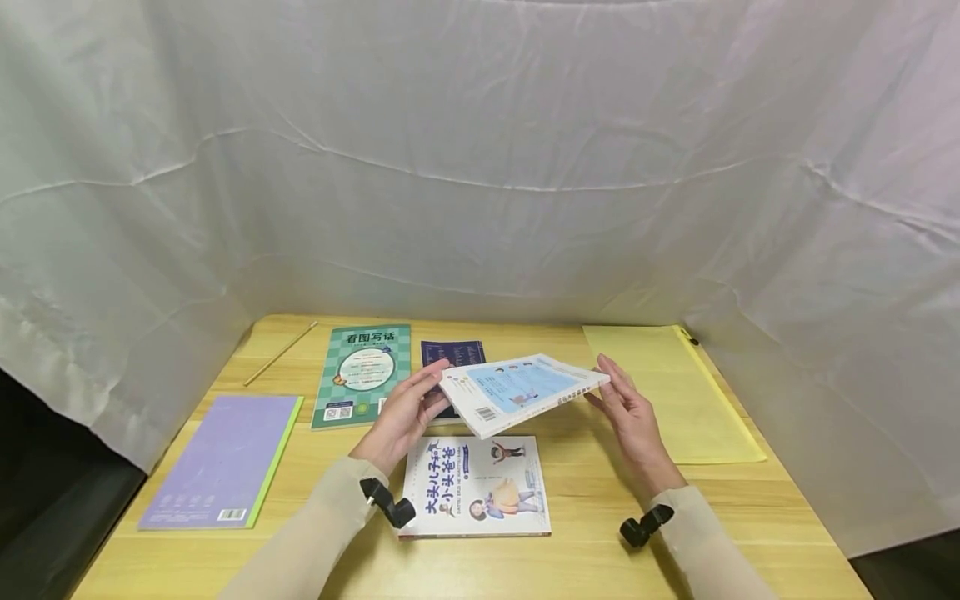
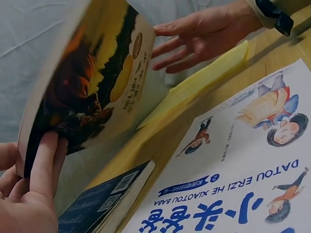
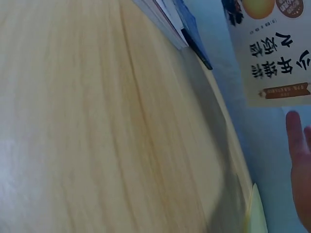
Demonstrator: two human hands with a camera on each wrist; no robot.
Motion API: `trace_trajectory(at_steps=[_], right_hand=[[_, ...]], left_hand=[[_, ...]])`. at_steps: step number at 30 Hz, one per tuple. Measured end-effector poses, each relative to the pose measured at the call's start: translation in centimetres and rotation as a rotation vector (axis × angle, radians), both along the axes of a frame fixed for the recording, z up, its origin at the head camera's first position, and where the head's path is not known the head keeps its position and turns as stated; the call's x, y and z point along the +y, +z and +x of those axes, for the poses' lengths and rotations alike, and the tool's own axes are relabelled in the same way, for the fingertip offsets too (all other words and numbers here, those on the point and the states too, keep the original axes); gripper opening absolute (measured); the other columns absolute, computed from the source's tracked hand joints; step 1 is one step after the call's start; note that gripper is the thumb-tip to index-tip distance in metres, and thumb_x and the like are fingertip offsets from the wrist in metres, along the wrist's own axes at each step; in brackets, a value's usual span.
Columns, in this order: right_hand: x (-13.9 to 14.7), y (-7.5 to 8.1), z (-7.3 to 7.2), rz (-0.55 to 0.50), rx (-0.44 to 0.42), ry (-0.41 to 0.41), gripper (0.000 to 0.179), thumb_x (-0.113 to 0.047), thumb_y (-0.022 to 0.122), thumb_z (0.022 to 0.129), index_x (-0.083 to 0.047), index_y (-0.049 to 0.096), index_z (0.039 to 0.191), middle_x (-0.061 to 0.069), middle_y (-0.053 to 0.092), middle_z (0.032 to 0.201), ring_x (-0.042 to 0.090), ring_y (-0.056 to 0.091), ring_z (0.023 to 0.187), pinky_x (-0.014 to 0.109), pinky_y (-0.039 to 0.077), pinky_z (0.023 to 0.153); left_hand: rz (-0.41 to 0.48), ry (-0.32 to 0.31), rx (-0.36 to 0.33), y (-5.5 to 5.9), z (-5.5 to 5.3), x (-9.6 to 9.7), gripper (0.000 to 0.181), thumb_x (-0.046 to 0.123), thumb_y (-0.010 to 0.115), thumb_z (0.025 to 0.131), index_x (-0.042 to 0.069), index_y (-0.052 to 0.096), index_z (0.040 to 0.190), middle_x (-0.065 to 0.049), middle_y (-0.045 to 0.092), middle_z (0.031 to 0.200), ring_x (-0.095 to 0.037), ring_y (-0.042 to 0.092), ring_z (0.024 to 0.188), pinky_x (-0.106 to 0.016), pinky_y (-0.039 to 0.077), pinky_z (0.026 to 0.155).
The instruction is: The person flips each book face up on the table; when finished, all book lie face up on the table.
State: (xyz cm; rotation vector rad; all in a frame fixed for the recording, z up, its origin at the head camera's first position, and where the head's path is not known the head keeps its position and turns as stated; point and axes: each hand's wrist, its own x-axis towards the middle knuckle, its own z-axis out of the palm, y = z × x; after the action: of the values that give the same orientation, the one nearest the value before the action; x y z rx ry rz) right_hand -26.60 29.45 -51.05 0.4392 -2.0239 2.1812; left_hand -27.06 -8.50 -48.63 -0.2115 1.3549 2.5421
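Observation:
A white paperback book (image 1: 525,392) with a blue panel on its back cover is held tilted above the table. My left hand (image 1: 401,421) grips its left corner, fingers under the dark illustrated front cover (image 2: 97,73) and thumb at the edge. At the opposite corner is my right hand (image 1: 630,417), its fingers extended. The fingertips (image 3: 293,119) appear just off the book's edge in the right wrist view; the left wrist view cannot settle whether they touch. Below lies a white picture book (image 1: 480,492) with blue lettering. A dark blue book (image 1: 453,352) is partly hidden behind the held one.
A green checkered book (image 1: 363,375) lies at the back left, beside a thin wooden stick (image 1: 281,354). Nearer on the left is a purple notebook (image 1: 217,458) with a green edge. A yellow zip folder (image 1: 675,400) covers the back right. White fabric (image 1: 480,225) surrounds the table.

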Motion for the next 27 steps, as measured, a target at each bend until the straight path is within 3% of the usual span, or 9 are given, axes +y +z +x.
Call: trace_trajectory(at_steps=[6, 11, 14, 20, 27], right_hand=[[0.1, 0.0, -0.3, -0.068, 0.053, 0.058, 0.049, -0.013, 0.045, 0.118, 0.007, 0.042, 0.162, 0.004, 0.054, 0.166, 0.007, 0.055, 0.148, 0.031, 0.053, 0.119], [0.1, 0.1, -0.3, -0.151, 0.048, 0.032, 0.046, -0.016, 0.046, 0.118, 0.01, 0.044, 0.156, 0.007, 0.061, 0.157, 0.014, 0.061, 0.145, 0.033, 0.052, 0.12], [0.0, 0.2, -0.3, -0.195, 0.043, 0.002, 0.046, -0.016, 0.047, 0.117, 0.013, 0.044, 0.152, 0.013, 0.063, 0.155, 0.017, 0.063, 0.143, 0.035, 0.052, 0.12], [0.0, 0.1, -0.3, -0.273, 0.027, -0.01, 0.036, -0.016, 0.047, 0.117, 0.007, 0.053, 0.144, 0.012, 0.071, 0.145, 0.018, 0.07, 0.135, 0.037, 0.053, 0.118], [-0.1, 0.0, -0.2, -0.365, -0.046, -0.034, 0.022, -0.017, 0.051, 0.115, -0.009, 0.064, 0.131, 0.004, 0.068, 0.132, 0.017, 0.076, 0.122, 0.036, 0.057, 0.112]], left_hand=[[-0.126, -0.039, 0.083, 0.2, 0.4, 0.4, 0.042, 0.02, 0.055, 0.115, 0.011, 0.057, 0.156, -0.017, 0.058, 0.156, -0.015, 0.075, 0.107, -0.027, 0.065, 0.1], [-0.201, -0.074, 0.191, 0.5, 0.8, 0.9, 0.044, 0.021, 0.055, 0.116, 0.004, 0.053, 0.156, -0.008, 0.049, 0.169, -0.016, 0.074, 0.119, -0.029, 0.064, 0.103], [-0.197, -0.081, 0.242, 0.8, 0.8, 1.0, 0.042, 0.021, 0.053, 0.116, 0.002, 0.053, 0.154, -0.004, 0.046, 0.172, -0.02, 0.07, 0.128, -0.031, 0.062, 0.108], [-0.157, -0.104, 0.317, 1.3, 1.0, 1.2, 0.041, 0.021, 0.051, 0.117, 0.012, 0.056, 0.157, -0.02, 0.053, 0.16, -0.025, 0.07, 0.131, -0.034, 0.058, 0.114], [-0.074, -0.131, 0.461, 1.1, 1.0, 1.2, 0.048, 0.012, 0.054, 0.115, 0.007, 0.048, 0.162, -0.009, 0.055, 0.154, -0.019, 0.072, 0.129, -0.037, 0.054, 0.12]])
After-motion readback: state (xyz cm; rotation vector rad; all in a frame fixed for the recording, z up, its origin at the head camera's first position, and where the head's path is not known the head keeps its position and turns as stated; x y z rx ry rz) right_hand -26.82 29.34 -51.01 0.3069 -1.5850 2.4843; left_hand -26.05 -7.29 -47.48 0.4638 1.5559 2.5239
